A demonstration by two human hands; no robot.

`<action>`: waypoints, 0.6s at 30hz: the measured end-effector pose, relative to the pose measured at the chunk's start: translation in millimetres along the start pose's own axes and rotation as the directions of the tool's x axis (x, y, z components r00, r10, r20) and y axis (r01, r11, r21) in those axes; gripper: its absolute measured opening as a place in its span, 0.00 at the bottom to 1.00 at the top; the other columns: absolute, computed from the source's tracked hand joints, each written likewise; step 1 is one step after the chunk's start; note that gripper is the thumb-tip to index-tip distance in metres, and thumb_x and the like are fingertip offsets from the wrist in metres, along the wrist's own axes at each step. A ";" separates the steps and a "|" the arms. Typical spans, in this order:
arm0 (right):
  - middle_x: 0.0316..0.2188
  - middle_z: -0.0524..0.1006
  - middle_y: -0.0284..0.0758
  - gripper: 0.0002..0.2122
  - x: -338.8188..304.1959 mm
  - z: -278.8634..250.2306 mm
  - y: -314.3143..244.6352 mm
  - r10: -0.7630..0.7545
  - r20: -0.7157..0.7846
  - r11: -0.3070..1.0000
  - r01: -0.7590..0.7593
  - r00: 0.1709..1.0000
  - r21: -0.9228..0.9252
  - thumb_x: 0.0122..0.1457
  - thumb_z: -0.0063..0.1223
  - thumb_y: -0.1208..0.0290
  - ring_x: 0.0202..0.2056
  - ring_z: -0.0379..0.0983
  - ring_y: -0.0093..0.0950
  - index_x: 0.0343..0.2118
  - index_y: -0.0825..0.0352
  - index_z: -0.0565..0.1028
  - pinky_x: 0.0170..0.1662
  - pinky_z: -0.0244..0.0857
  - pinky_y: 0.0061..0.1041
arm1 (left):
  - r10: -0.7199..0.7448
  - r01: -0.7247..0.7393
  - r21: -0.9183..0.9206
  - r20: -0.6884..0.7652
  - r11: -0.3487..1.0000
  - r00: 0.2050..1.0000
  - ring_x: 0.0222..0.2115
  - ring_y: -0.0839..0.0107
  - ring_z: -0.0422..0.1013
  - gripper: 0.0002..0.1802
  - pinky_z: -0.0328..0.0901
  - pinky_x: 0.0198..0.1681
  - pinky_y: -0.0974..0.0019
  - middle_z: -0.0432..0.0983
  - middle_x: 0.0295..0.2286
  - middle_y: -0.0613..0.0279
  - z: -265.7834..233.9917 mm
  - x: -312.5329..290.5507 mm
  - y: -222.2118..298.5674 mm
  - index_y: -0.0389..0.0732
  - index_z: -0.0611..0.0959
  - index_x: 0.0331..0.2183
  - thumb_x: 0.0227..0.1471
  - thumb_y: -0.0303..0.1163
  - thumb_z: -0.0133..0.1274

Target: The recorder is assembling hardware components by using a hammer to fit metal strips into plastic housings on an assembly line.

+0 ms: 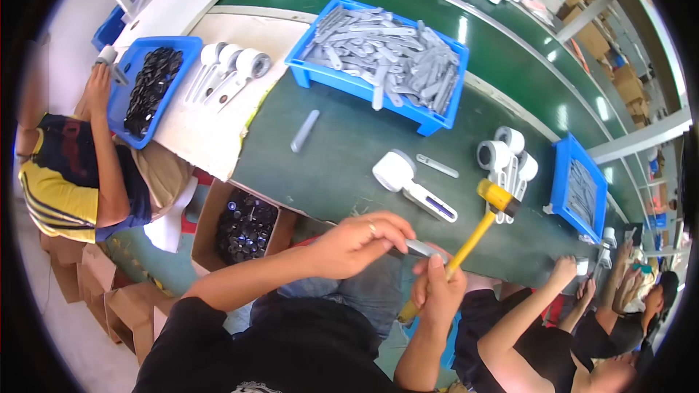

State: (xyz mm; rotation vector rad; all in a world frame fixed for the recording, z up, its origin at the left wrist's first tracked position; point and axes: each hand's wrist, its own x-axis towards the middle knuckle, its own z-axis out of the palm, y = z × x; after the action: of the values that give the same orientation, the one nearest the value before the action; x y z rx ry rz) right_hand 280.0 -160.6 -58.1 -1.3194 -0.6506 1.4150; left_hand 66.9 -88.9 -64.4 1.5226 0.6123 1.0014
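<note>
My left hand point(357, 244) pinches one end of a grey plastic strip point(421, 248), held just off the near edge of the bench. My right hand point(439, 287) grips a mallet point(477, 234) with a yellow handle and a yellow-and-black head, and its thumb and fingers also touch the strip's other end. The mallet's head is raised to the right of the strip. Ahead on the bench lies a white round-headed handled part point(411, 183), with a dark slot along its handle. Close to it is a loose grey strip point(437, 166).
A blue bin point(364, 81) heaped with grey strips stands ahead. Grouped white parts point(502, 160) lie right, before another blue bin point(564, 182). Left are a blue tray point(193, 47) of black pieces and a cardboard box point(207, 240). Other people work on both sides.
</note>
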 end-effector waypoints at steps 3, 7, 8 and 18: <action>0.26 0.77 0.37 0.12 -8.9 -12.9 0.9 -0.055 -0.093 0.998 0.056 0.994 0.011 0.70 0.52 0.71 0.10 0.60 0.16 0.48 0.76 0.75 0.11 0.50 0.17 | 0.054 -0.062 0.072 0.106 0.995 0.993 0.48 0.59 0.76 0.10 0.71 0.50 0.61 0.78 0.47 0.58 6.6 8.7 -5.2 0.39 0.83 0.37 0.60 0.16 0.49; 0.25 0.78 0.36 0.09 -5.7 -19.3 -7.9 -0.014 -0.112 0.993 0.001 0.994 -0.116 0.65 0.58 0.77 0.11 0.63 0.15 0.45 0.75 0.78 0.13 0.52 0.17 | 0.010 -0.024 0.077 0.185 0.997 0.983 0.50 0.59 0.76 0.12 0.71 0.51 0.60 0.79 0.48 0.58 7.5 17.2 -5.5 0.40 0.83 0.39 0.59 0.14 0.49; 0.23 0.77 0.34 0.08 -4.7 -20.0 -6.0 -0.013 -0.120 0.986 -0.006 0.993 -0.164 0.64 0.60 0.77 0.12 0.63 0.15 0.43 0.74 0.79 0.13 0.52 0.17 | -0.017 0.006 0.058 0.199 0.998 0.980 0.52 0.57 0.75 0.13 0.70 0.54 0.58 0.78 0.50 0.56 4.2 17.1 -7.6 0.41 0.83 0.45 0.59 0.18 0.53; 0.22 0.74 0.27 0.08 62.5 -0.2 -27.2 -0.266 -0.164 0.911 0.192 0.950 -0.366 0.65 0.62 0.72 0.14 0.62 0.12 0.42 0.71 0.82 0.16 0.51 0.15 | 0.327 -0.226 0.849 0.067 0.477 0.943 0.58 0.60 0.68 0.24 0.58 0.66 0.47 0.77 0.52 0.65 -31.7 67.5 -38.9 0.45 0.85 0.49 0.47 0.34 0.68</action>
State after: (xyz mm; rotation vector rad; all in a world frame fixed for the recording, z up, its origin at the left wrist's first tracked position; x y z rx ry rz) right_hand 298.4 -94.9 -56.7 -1.5835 -0.9090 0.9800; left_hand 79.3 -8.4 -85.4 2.5357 1.0572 1.0848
